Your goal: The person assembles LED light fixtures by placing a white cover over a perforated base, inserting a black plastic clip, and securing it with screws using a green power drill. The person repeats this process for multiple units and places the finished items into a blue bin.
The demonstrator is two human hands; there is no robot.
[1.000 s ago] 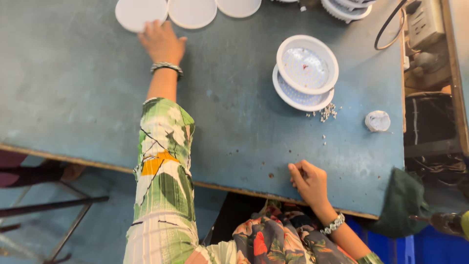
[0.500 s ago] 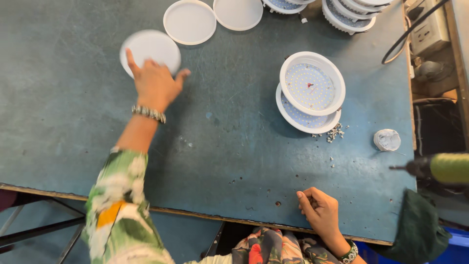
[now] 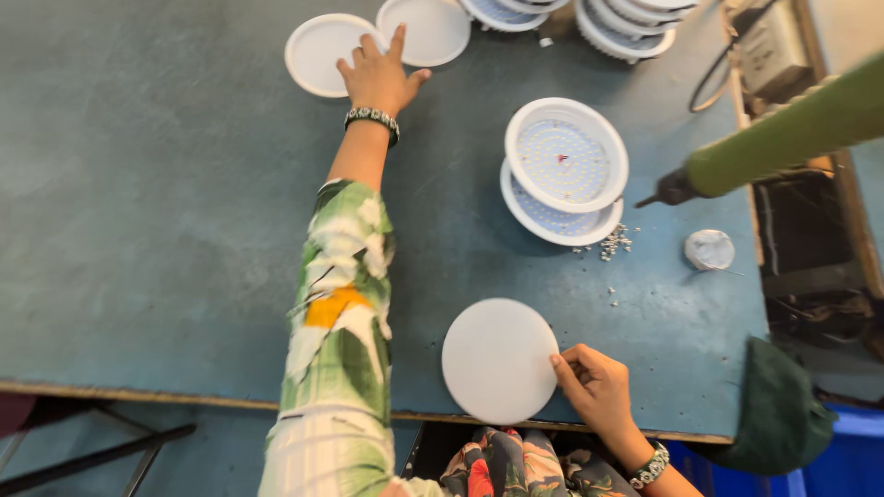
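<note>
**Both hands on white discs at a blue-green worktable**

Your left hand (image 3: pixel 380 78) is reaching to the far side, fingers spread open, resting on a white round disc (image 3: pixel 322 53). Your right hand (image 3: pixel 597 387) is pinching the right edge of another white disc (image 3: pixel 498 360) lying at the near edge of the table (image 3: pixel 166 239). Two stacked LED light panels (image 3: pixel 564 170) are sitting to the right.
</note>
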